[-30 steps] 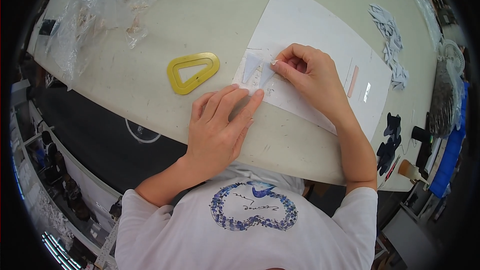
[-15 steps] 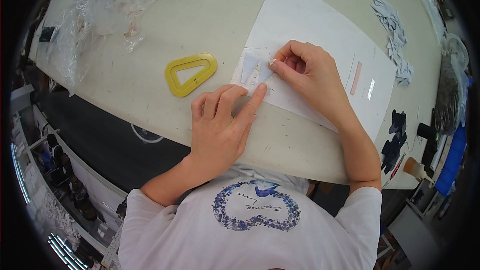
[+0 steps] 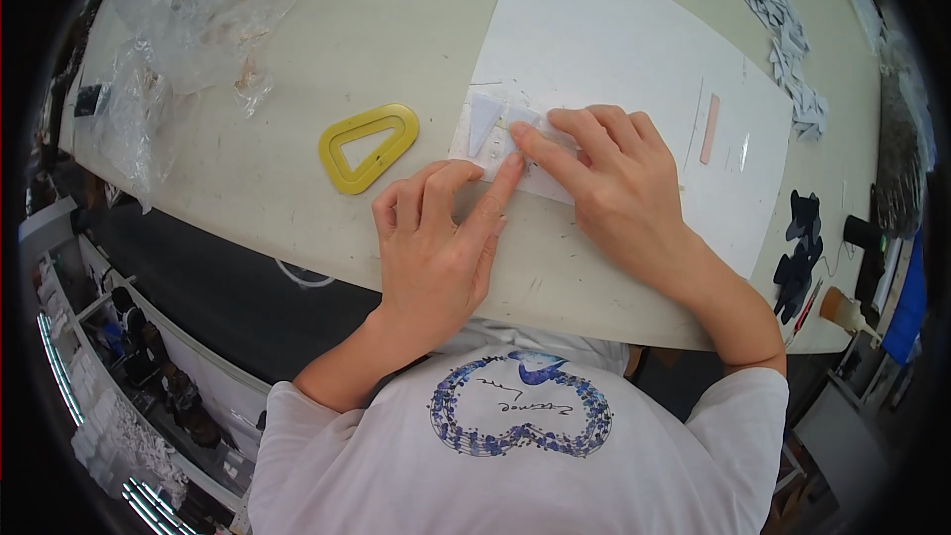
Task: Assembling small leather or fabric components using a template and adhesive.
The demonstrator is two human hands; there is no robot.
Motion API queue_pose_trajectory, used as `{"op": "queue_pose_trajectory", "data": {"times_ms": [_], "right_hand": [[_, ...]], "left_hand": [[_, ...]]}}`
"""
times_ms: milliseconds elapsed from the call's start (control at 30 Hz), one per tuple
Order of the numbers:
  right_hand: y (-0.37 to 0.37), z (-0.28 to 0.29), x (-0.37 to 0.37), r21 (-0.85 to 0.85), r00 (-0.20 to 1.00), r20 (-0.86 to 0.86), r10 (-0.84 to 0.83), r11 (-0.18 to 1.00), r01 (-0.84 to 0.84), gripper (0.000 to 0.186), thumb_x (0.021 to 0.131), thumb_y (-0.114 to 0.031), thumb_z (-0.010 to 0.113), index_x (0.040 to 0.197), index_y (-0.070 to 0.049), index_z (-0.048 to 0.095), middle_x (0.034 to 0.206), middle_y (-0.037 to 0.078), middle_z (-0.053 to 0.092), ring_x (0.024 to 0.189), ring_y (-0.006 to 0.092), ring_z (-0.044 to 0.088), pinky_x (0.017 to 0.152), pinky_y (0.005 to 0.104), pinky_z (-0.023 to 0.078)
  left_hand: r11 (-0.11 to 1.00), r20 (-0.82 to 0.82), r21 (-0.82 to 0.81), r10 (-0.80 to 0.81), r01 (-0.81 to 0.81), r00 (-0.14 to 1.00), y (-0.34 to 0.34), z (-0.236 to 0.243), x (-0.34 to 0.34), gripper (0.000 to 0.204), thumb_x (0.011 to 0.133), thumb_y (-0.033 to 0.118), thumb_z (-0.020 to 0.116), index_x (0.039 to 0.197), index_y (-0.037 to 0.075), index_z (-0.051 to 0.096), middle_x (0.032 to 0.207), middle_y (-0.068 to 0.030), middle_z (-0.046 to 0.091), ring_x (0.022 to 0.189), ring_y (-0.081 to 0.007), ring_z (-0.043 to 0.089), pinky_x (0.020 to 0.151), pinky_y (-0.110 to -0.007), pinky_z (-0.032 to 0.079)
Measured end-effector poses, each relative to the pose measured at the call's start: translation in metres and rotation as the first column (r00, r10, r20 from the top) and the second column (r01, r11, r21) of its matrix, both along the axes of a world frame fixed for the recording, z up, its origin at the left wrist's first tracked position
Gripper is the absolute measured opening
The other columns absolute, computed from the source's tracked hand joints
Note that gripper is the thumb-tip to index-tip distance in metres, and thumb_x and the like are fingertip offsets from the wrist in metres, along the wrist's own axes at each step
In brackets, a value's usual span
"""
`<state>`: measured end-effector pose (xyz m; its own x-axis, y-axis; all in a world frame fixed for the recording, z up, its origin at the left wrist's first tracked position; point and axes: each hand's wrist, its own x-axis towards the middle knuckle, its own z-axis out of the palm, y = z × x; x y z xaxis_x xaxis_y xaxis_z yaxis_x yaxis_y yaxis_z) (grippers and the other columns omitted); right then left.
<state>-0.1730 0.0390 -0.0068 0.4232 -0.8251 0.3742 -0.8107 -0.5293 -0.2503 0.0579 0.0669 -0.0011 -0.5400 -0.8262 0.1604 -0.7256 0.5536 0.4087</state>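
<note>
Two small pale triangular pieces lie side by side on a white board point(image 3: 614, 30) at the table's front edge. The left triangle point(image 3: 484, 119) is uncovered; the right triangle point(image 3: 525, 117) is partly hidden under fingers. My right hand point(image 3: 619, 173) lies over it, index fingertip pressing on its surface, other fingers spread on the board. My left hand point(image 3: 431, 243) rests at the board's near left corner. Its index finger reaches out to the right triangle's lower tip and its other fingers are bent and apart. Neither hand grips anything.
A yellow triangular frame point(image 3: 334, 160) lies left of the board. A pink strip point(image 3: 710, 129) sits on the board's right part. Grey-white fabric scraps point(image 3: 778, 30), dark cut pieces point(image 3: 795, 267), a black spool point(image 3: 862, 231) and a brush point(image 3: 842, 309) lie right; clear plastic bags point(image 3: 188, 50) far left.
My right hand has let its pinch at the right triangle's edge go, and its fingers now spread and press down. The whitish bit it pinched no longer shows. My left hand stays in place.
</note>
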Motion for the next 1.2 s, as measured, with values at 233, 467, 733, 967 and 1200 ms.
{"op": "queue_pose_trajectory", "data": {"times_ms": [233,467,733,967,1200], "right_hand": [[-0.002,-0.011,-0.008,-0.040,0.999,0.040,0.022,0.999,-0.020,0.046,0.082,-0.003,0.073,0.126,-0.013,0.077,0.115,0.004,0.071,0.104,0.0241,0.065,0.086,0.0369,0.049],[-0.025,0.004,-0.066,0.240,0.941,0.337,0.041,0.962,-0.127,0.036,0.095,-0.004,0.068,0.128,-0.017,0.077,0.122,0.007,0.074,0.108,0.0261,0.068,0.091,0.0409,0.053],[-0.023,0.001,-0.285,-0.054,0.462,-0.261,-0.848,0.490,0.870,0.030,0.094,-0.016,0.075,0.123,-0.010,0.079,0.126,0.014,0.073,0.111,0.0338,0.071,0.097,0.0451,0.058],[-0.022,-0.005,-0.315,0.262,0.471,0.182,-0.863,0.504,0.823,0.024,0.095,-0.021,0.077,0.114,-0.009,0.085,0.103,0.014,0.080,0.093,0.0278,0.076,0.086,0.0387,0.060],[-0.015,0.035,-0.288,0.268,0.427,0.555,-0.714,0.639,0.721,0.020,0.101,-0.013,0.075,0.118,-0.008,0.085,0.095,0.003,0.074,0.081,0.0071,0.065,0.073,0.0244,0.057]], "left_hand": [[1.000,0.031,-0.004,-0.012,0.012,0.999,0.002,-0.002,-0.005,0.054,0.099,0.007,0.065,0.153,0.013,0.068,0.132,-0.0113,0.056,0.129,-0.0299,0.050,0.113,-0.046,0.032],[0.998,-0.007,-0.059,0.008,-0.008,1.000,0.003,-0.001,-0.003,0.049,0.097,0.006,0.069,0.146,0.011,0.073,0.135,-0.0123,0.059,0.130,-0.0314,0.053,0.115,-0.047,0.034],[0.993,-0.095,-0.100,0.045,-0.055,0.994,0.007,-0.008,-0.001,0.039,0.094,0.004,0.073,0.132,0.009,0.078,0.134,-0.0129,0.064,0.130,-0.0348,0.060,0.111,-0.048,0.041],[0.986,-0.068,-0.141,0.083,-0.092,0.994,0.009,-0.003,0.001,0.037,0.093,0.000,0.072,0.129,0.007,0.079,0.133,-0.0131,0.065,0.130,-0.0346,0.060,0.113,-0.047,0.042],[0.980,-0.226,-0.181,0.043,-0.086,0.973,0.010,0.000,0.004,0.042,0.087,-0.002,0.077,0.128,0.008,0.079,0.132,-0.0127,0.067,0.128,-0.0338,0.061,0.103,-0.043,0.047]]}}
